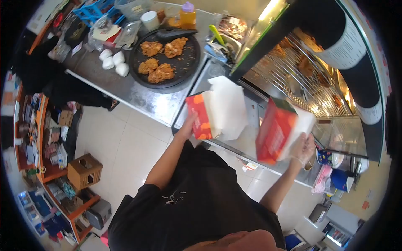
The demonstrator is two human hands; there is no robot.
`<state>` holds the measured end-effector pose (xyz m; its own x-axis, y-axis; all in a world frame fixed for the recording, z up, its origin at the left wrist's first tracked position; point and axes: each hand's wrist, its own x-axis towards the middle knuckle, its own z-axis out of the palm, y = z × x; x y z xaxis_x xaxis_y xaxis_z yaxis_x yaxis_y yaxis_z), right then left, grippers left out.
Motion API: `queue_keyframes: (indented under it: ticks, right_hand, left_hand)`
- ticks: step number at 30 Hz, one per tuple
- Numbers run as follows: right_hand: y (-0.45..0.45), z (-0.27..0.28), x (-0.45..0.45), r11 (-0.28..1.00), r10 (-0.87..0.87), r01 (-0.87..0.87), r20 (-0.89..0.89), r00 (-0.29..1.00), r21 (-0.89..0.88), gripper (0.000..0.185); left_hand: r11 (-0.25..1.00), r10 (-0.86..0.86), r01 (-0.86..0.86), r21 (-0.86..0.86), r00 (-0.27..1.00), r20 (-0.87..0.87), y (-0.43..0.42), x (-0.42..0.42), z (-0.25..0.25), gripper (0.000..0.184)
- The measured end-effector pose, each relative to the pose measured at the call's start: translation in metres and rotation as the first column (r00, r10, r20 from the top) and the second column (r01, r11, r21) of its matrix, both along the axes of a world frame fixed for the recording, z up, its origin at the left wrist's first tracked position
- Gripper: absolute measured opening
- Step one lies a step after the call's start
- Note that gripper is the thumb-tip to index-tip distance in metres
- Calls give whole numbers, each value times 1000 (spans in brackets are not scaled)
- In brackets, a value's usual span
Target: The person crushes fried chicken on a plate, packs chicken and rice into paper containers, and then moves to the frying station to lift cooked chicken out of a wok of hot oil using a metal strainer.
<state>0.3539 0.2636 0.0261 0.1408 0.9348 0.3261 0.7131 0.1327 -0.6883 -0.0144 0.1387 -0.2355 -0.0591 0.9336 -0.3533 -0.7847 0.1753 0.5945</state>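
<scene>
Chicken (162, 73) lies on the pan (187, 65) on the counter (147, 99), left of the two cartons (273, 134).

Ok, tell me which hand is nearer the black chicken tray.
Left: the left hand is on the near side of the black tray; the right hand is farther off, to its right.
</scene>
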Motion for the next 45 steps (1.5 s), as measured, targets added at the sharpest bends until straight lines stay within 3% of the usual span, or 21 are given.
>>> queue_keyframes:
  ticks: [2,5,7,8,10,11,12,14,18,19,21,23,25,26,28,32,37,40,41,44,45]
  right_hand:
    - [2,8,-2,994,105,-105,46,993,-4,19]
    - [13,1,-34,961,248,-270,232,941,67,17]
    - [16,2,-72,918,382,-394,167,909,40,15]
    - [9,3,-95,897,434,-441,134,891,29,14]
    - [-8,31,-162,763,617,-645,247,747,41,9]
    - [-13,33,-188,701,666,-712,318,675,42,10]
    - [-19,37,-218,607,764,-795,271,585,4,12]
    - [-33,38,-271,454,873,-889,231,429,-66,17]
    - [-34,17,-357,259,943,-928,278,184,-266,26]
    - [-27,10,-378,161,987,-942,47,154,-295,33]
    - [-10,-7,-418,-39,904,-956,-418,90,-289,46]
    - [7,-35,-461,236,835,-899,-396,382,-368,67]
    - [33,-104,-491,545,837,-798,234,495,-259,78]
    - [28,-119,-508,623,782,-698,291,551,-353,82]
    - [2,-145,-544,736,665,-453,413,622,-503,91]
    - [-12,-159,-572,787,597,-329,510,619,-521,91]
    - [-1,-159,-570,781,611,-417,434,662,-464,59]
    - [11,-159,-559,731,670,-503,343,658,-462,57]
    - [32,-191,-543,697,716,-621,305,627,-360,53]
    - [69,-215,-512,621,712,-658,-44,701,-426,48]
    - [68,-210,-503,548,567,-684,-387,727,-482,49]
  left_hand:
    - [998,61,-62,-1,986,-157,13,8,-13,77]
    - [994,93,-107,-8,897,-431,9,14,15,88]
    - [982,149,-188,0,778,-610,-2,8,32,88]
    - [984,171,-172,42,860,-480,-11,-4,59,90]
    - [982,160,-136,131,969,-188,-45,-39,139,97]
    - [980,56,-18,197,981,-187,-57,-59,159,101]
    - [968,27,79,239,912,-409,-64,-75,159,104]
    - [925,27,277,261,637,-771,-75,-102,159,108]
    - [985,-172,159,-69,847,-503,-104,-162,134,76]
    - [991,-128,85,-101,804,-581,-114,-177,146,59]
    - [993,-11,-51,-102,851,-525,-138,-208,117,60]
    - [965,175,-230,-125,922,-346,-160,-232,106,63]
    - [905,350,-375,-198,924,-153,-179,-257,99,71]
    - [886,402,-431,-169,898,-180,-182,-267,97,71]
    - [834,504,-540,-114,830,-239,-188,-285,93,70]
    - [765,557,-644,-23,679,-478,-186,-312,78,50]
    - [680,645,-733,-37,620,-447,-171,-323,72,39]
    - [683,622,-728,-57,621,-476,-166,-325,51,38]
    - [690,605,-720,-66,625,-493,-164,-328,47,37]
    - [677,617,-734,-43,599,-511,-154,-330,49,34]
    - [676,612,-736,-44,594,-522,-153,-332,49,34]
